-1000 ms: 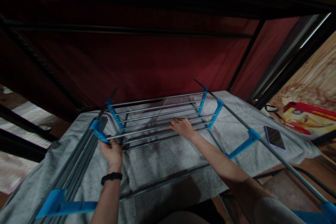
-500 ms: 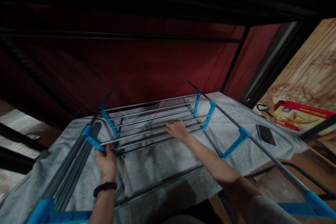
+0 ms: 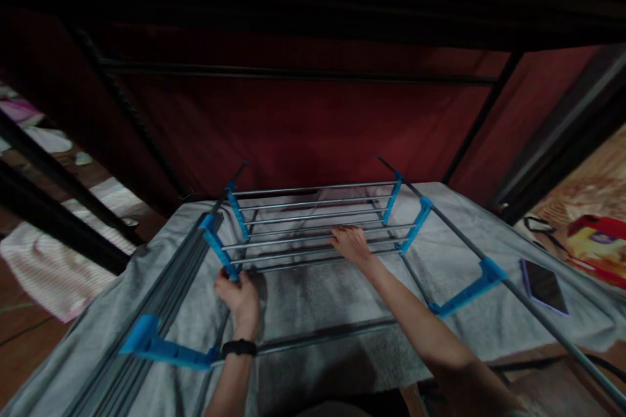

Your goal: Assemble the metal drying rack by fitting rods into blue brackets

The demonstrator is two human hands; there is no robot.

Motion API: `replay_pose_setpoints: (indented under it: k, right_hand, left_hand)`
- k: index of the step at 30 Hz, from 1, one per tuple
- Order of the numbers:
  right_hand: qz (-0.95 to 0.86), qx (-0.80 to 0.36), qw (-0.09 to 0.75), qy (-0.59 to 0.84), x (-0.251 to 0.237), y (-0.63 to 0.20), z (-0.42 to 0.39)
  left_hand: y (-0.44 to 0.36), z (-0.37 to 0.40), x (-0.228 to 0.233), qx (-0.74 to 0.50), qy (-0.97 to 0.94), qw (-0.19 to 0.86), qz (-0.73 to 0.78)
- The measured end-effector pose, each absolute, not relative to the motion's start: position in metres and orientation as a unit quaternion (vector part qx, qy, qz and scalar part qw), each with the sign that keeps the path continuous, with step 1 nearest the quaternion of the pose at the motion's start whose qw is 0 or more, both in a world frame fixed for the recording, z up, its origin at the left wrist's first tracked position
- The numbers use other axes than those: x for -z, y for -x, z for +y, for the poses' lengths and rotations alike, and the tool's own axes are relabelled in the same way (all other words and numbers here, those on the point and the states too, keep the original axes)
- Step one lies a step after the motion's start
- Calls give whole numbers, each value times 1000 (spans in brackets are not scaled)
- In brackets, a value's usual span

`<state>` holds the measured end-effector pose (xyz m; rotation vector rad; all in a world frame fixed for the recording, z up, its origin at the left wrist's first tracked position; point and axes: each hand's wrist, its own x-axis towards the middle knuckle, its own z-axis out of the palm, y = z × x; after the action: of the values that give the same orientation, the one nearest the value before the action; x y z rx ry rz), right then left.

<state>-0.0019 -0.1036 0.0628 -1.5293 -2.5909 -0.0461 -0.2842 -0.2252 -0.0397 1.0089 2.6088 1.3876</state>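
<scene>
A rack of grey metal tubes and blue plastic brackets lies partly assembled on a grey cloth [image 3: 303, 303]. My left hand [image 3: 240, 300], a black band at its wrist, is closed around the lower end of a blue bracket [image 3: 214, 241] on the rack's left side. My right hand [image 3: 351, 244] has its fingers curled over a metal tube [image 3: 283, 241] in the middle; its fingertips are partly hidden. Two rows of cross tubes span the far end. Nearer, a lone cross tube [image 3: 323, 337] runs between the left near bracket [image 3: 166, 350] and the right side.
Several loose grey tubes [image 3: 180, 273] lie bundled along the left side. A phone [image 3: 544, 287] rests on the cloth at the right, near a red and yellow box [image 3: 599, 247]. Dark frame bars and a red curtain [image 3: 313, 130] stand behind.
The view has swung left, so the rack appears further right. My left hand keeps its place at the bracket's lower end, and my right hand stays on the middle tubes.
</scene>
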Motion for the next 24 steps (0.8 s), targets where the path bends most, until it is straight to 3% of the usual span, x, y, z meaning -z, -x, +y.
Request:
replay_pose_setpoints:
  k: [2, 5, 11, 19, 24]
  right_hand:
    - [-858, 24, 62, 509, -61, 1, -104]
    - [-856, 40, 58, 512, -58, 1, -103]
    - [-858, 68, 59, 506, -52, -2, -103]
    - [-859, 88, 68, 500, -47, -4, -101]
    - [-860, 98, 75, 495, -47, -5, -103]
  left_hand:
    - [260, -230, 33, -512, -285, -38, 810]
    - [229, -226, 14, -590, -343, -18, 730]
    - [192, -191, -60, -674, -438, -42, 593]
    - [181, -116, -174, -691, -452, -68, 560]
    - [223, -70, -243, -614, -547, -124, 555]
